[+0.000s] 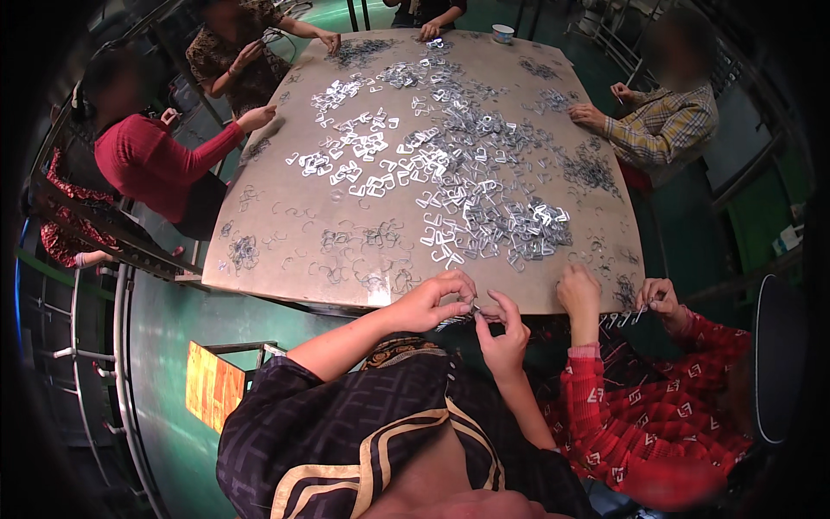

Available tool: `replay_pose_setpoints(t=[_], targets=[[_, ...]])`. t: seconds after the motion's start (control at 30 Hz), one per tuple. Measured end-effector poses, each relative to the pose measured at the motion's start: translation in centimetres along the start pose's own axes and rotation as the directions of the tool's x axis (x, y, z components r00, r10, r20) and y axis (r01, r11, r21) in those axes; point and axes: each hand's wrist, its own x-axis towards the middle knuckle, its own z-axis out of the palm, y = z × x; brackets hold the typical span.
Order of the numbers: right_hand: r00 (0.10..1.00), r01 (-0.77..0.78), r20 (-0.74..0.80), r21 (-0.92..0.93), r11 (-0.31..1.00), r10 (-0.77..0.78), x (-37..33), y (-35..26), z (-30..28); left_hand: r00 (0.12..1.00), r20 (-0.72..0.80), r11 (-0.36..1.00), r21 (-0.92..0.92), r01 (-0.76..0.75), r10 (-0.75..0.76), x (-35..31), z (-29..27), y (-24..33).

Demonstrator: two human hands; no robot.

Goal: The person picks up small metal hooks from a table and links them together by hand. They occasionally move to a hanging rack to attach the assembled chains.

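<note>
In the head view, the person's left hand [437, 298] is curled, its thumb and fingers closed on a small bunch of metal pieces [454, 323] at the table's near edge. The right hand [506, 337] meets it there, thumb and forefinger partly spread by the bunch; whether they grip a piece cannot be told. Bent silvery hooks [497, 225] lie heaped across the table [268, 177], densest right of its middle. A co-worker in a red patterned sleeve [592, 389] sits just right; a white bowl [502, 34] stands at the far edge.
</note>
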Motion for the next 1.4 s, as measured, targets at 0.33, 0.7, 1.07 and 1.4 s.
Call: replay_pose_setpoints(t=[0.33,0.7,1.07,1.4], targets=[[0.999,-0.047,0.033,0.237,0.97,0.04,0.9,2.8,-1.3,0.996,-0.081,0.999,0.006,0.035,-0.034,0.0,1.3,1.2],[0.985,-0.084,0.077,-0.563,0.822,0.153,7.4,15.4,-0.2,0.992,-0.103,0.996,0.066,-0.061,0.068,-0.6,2.1,2.5],[0.99,-0.042,0.089,-0.541,0.84,0.107,9.8,15.4,-3.2,0.982,-0.141,0.991,0.073,-0.113,0.122,-1.6,2.8,0.5],[0.916,-0.386,0.041,0.361,0.849,0.399,4.7,3.4,-0.8,0.946,-0.299,0.981,0.178,-0.076,0.128,-0.9,3.9,-0.6]])
